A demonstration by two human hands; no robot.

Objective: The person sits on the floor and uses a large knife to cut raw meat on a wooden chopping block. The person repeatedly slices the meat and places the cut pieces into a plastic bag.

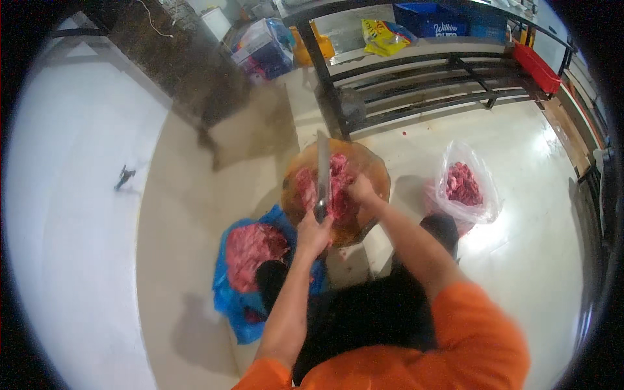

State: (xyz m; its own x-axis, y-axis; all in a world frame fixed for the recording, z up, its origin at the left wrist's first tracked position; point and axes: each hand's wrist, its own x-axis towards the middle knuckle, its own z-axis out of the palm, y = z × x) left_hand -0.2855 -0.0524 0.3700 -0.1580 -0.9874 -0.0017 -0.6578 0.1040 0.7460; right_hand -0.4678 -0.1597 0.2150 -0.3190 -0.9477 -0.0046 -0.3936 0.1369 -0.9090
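Floor [539, 273] pale, smooth, light glare [547, 142] at right. White wall [78, 214] at left, bearing dark mark [125, 176]. Black metal slatted rack [390, 67] at far side. Dark, stained surface [162, 65] upper left.

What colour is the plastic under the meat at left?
The plastic is blue; head view.

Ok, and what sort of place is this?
Probably a meat-cutting area, shop or home unclear: raw meat on a round chopping block, a large knife over it, and a plastic bag of meat pieces.
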